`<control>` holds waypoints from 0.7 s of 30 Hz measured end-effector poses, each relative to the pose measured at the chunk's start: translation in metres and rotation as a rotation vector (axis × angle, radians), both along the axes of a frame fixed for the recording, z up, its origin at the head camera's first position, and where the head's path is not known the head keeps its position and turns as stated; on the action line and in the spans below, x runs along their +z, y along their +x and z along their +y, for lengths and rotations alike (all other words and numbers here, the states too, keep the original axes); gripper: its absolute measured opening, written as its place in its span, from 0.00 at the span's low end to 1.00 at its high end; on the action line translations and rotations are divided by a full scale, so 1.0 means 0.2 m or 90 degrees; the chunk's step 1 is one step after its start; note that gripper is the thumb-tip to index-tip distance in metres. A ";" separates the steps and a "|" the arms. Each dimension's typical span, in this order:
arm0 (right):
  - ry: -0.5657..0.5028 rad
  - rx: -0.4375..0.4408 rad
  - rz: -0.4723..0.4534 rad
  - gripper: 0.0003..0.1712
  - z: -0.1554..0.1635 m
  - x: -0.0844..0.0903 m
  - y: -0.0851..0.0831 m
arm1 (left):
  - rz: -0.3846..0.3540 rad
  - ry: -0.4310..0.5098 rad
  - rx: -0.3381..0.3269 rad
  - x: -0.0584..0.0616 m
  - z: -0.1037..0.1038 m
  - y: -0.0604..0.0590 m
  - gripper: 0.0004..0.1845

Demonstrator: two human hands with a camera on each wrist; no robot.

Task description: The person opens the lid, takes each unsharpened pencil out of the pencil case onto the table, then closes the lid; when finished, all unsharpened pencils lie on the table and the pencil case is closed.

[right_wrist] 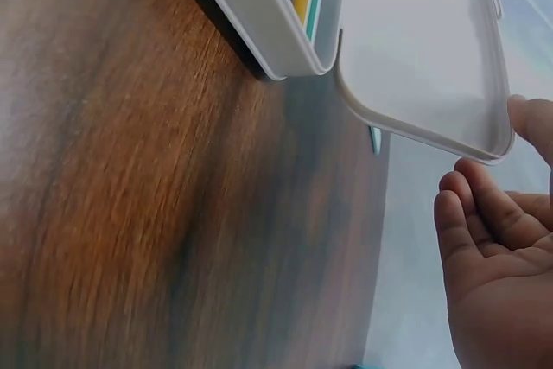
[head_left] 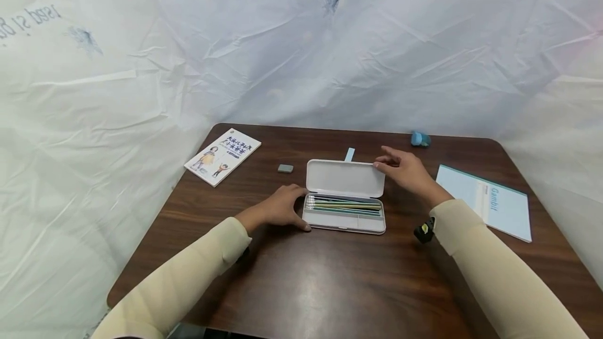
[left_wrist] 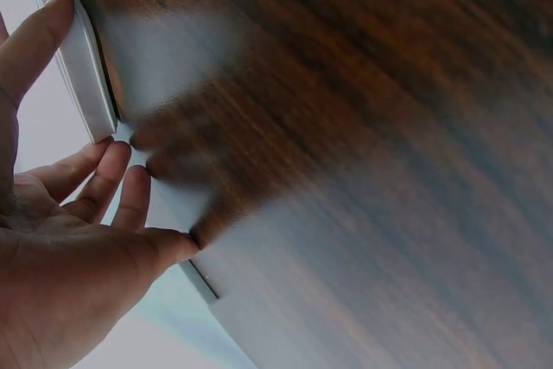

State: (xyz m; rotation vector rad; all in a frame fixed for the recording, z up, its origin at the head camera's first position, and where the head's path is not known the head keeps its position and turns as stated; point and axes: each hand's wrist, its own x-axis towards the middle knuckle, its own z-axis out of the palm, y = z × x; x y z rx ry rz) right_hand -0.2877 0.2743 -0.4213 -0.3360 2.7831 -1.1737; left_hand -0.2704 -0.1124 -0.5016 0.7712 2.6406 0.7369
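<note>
Head view: 2 hands; 1 pencil case; 2 books.

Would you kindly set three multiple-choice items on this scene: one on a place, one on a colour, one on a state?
1. Where is the eraser?
A. left of the lid
B. inside the case
C. on the notebook

2. What colour is the case?
A. red
B. white
C. black

3. How is the lid?
A. shut
B. off, on the floor
C. open

Answers:
1. A, it lies on the table between booklet and lid.
2. B, tray and lid are white.
3. C, pencils show inside.
</note>
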 end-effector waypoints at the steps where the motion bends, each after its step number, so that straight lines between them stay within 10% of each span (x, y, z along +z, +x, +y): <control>1: 0.005 -0.003 0.002 0.48 0.00 -0.01 -0.01 | -0.001 -0.002 0.000 0.00 0.00 0.00 0.60; 13: 0.022 -0.033 -0.007 0.45 0.01 -0.10 -0.03 | -0.003 0.001 -0.015 0.08 0.05 0.08 0.56; 21: -0.010 -0.032 0.012 0.47 -0.02 -0.01 0.04 | -0.002 -0.006 -0.002 0.10 0.02 0.07 0.58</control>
